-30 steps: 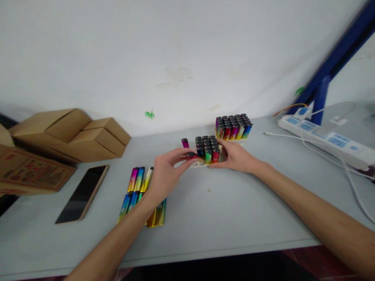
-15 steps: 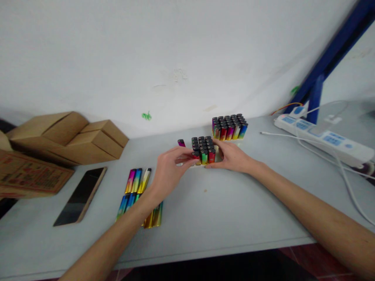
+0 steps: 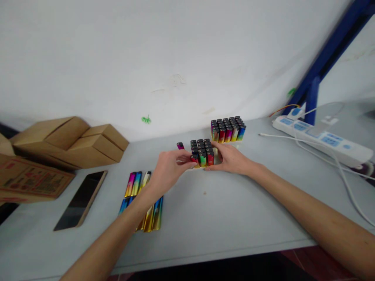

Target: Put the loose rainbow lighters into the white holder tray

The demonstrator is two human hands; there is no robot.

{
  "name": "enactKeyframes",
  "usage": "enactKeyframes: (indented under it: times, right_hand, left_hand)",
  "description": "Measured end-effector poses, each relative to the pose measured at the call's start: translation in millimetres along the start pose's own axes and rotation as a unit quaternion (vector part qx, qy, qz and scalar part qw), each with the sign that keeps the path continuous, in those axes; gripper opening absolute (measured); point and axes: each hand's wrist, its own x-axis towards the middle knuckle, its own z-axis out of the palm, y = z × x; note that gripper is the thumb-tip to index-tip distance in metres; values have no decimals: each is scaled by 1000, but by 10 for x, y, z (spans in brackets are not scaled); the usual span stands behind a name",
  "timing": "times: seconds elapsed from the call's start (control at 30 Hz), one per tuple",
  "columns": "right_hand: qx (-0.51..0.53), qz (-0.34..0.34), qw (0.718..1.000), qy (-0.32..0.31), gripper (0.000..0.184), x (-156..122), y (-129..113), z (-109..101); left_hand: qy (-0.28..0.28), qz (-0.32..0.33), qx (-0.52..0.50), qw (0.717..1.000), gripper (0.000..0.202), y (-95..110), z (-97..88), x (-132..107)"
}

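A block of upright rainbow lighters (image 3: 202, 151) with black tops stands in a pale tray in the middle of the grey table (image 3: 222, 210). My left hand (image 3: 168, 169) pinches a lighter at the block's left front corner. My right hand (image 3: 231, 158) curls against the block's right side and steadies it. One lighter (image 3: 180, 146) stands alone just left of the block. A second full block of lighters (image 3: 227, 128) stands behind, to the right. Several loose lighters (image 3: 140, 199) lie flat under my left forearm.
A dark phone (image 3: 80, 200) lies at the left. Brown cardboard boxes (image 3: 70, 140) and a printed flat carton (image 3: 29, 179) sit at the far left. A white power strip (image 3: 319, 138) with cables runs along the right, by a blue frame post (image 3: 312, 99).
My left hand has brought its lighter down against the block's left front corner. The view has shifted slightly; my right hand stays on the block.
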Motion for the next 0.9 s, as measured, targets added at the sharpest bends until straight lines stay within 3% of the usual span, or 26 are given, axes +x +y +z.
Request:
enactKeyframes:
  times: [0.17,0.3,0.37,0.47,0.57,0.67,0.77,0.9]
  right_hand:
    - [2,9,1000,-5,95,1,-8,-4]
    - [9,11,1000,-8,95,-2,-20,-16]
    - [8,13,1000,-7,95,-6,-25,-20]
    - [0,17,1000,-4,96,-11,-19,-17]
    - [-5,12,1000,-2,95,-16,9,-1]
    - [-7,1,1000,-2,93,-21,35,12]
    - [-12,7,1000,-4,93,-25,33,9]
    - [-12,12,1000,-8,92,-22,1,-12]
  left_hand:
    - [36,-5,-14,999,20,-39,77,-30]
    - [24,-2,-26,999,24,-51,70,-103]
    - [28,0,-7,1000,29,-41,-17,-187]
    - [60,-6,120,991,27,-37,-294,-359]
    - [50,-44,270,960,29,-120,-647,-527]
    - [33,-65,351,933,35,-296,-884,-633]
    - [35,-75,399,913,42,-484,-926,-660]
    - [26,-93,416,904,49,-667,-841,-614]
